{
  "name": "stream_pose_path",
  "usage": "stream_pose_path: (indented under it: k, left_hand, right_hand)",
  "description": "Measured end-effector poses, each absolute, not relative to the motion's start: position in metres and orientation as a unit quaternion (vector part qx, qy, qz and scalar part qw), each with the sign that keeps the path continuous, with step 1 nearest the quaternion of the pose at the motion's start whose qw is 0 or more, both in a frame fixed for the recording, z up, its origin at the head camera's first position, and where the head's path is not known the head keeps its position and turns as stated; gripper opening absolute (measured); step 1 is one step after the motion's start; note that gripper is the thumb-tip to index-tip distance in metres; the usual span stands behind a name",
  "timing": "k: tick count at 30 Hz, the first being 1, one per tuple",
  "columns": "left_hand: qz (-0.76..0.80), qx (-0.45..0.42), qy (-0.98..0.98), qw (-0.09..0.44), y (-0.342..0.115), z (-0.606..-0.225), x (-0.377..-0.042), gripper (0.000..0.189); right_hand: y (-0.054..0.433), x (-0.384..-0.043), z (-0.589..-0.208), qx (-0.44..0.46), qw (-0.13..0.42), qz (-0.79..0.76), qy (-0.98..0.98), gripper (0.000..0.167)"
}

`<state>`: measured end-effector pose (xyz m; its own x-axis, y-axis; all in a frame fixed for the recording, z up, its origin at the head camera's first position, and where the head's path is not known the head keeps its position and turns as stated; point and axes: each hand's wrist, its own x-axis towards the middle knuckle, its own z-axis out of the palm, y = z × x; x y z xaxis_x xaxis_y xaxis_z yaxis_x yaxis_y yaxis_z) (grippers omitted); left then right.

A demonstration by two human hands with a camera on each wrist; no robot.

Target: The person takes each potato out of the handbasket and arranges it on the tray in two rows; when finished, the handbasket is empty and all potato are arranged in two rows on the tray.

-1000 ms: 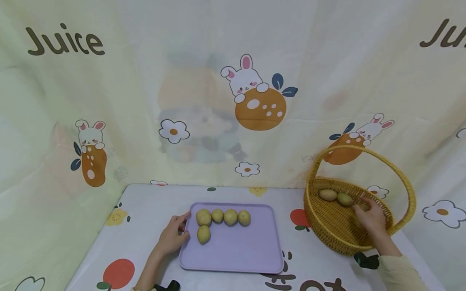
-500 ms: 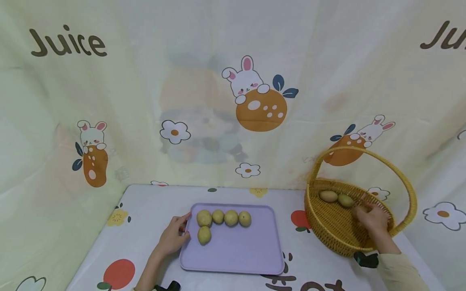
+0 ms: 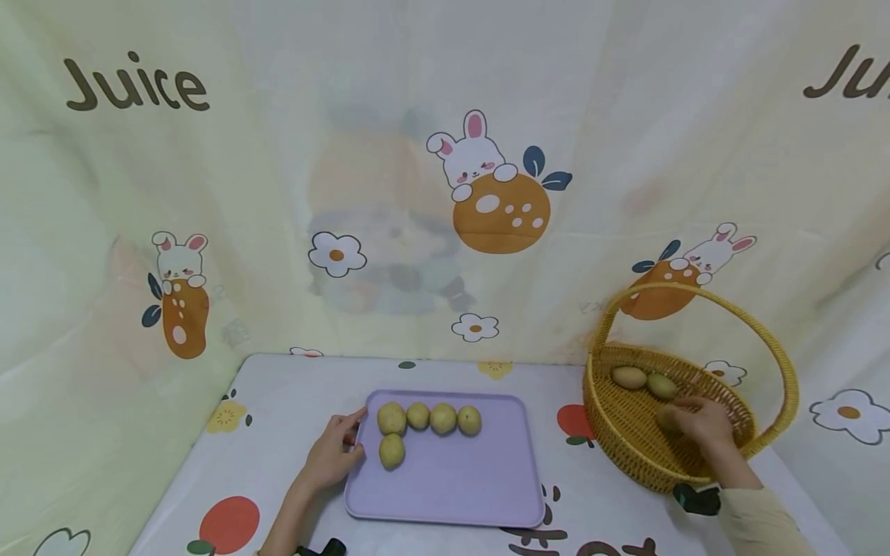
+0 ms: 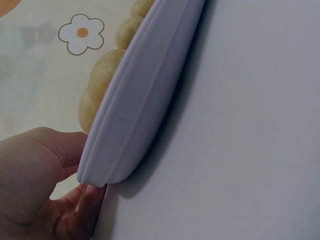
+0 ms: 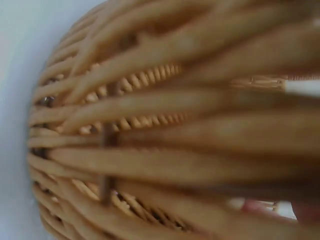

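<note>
In the head view my left hand [image 3: 332,454] holds the left edge of a lilac tray [image 3: 452,483]. The left wrist view has the tray's rim [image 4: 135,110] between the digits of that hand [image 4: 42,170]. Several potatoes [image 3: 443,418] sit on the tray: a row along the far side and one potato [image 3: 392,451] below its left end. On the right, my right hand [image 3: 705,425] reaches into a yellow wicker basket [image 3: 629,452] and pinches a potato [image 3: 666,418], partly covered by the fingers. Two more potatoes [image 3: 629,377] lie farther back inside.
The basket's tall arched handle [image 3: 772,340] rises above my right wrist. Woven strands [image 5: 150,160] fill most of the right wrist view. A printed cloth covers the table [image 3: 292,386], and a printed curtain [image 3: 389,154] hangs directly behind it.
My right hand has shifted slightly left and nearer inside the basket, and a potato now shows at its fingertips. The left hand and tray stay put while the head view shifts slightly.
</note>
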<state>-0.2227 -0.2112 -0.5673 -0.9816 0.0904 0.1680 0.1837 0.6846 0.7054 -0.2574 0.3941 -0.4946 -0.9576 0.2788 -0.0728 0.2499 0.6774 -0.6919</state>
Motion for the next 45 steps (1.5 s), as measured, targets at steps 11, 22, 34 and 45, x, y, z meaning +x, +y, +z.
stream_pose_path:
  k: [11,22,34,45]
  left_hand:
    - [-0.39,-0.082,-0.915,0.066,-0.212,-0.57,-0.223,0.064]
    - [-0.39,-0.088,-0.914,0.068,-0.212,-0.571,-0.223,0.065]
    - [-0.39,-0.083,-0.914,0.068,-0.211,-0.566,-0.221,0.065]
    - [-0.391,-0.093,-0.912,0.077,-0.211,-0.566,-0.219,0.065]
  right_hand:
    - [0.389,-0.252,-0.485,-0.139,-0.067,0.435,-0.887,0.067]
    - [0.388,-0.247,-0.477,-0.156,-0.066,0.48,-0.861,0.065]
    - [0.369,-0.238,-0.471,-0.147,-0.065,0.551,-0.819,0.058]
    - [0.349,-0.229,-0.465,-0.13,-0.07,0.531,-0.835,0.059]
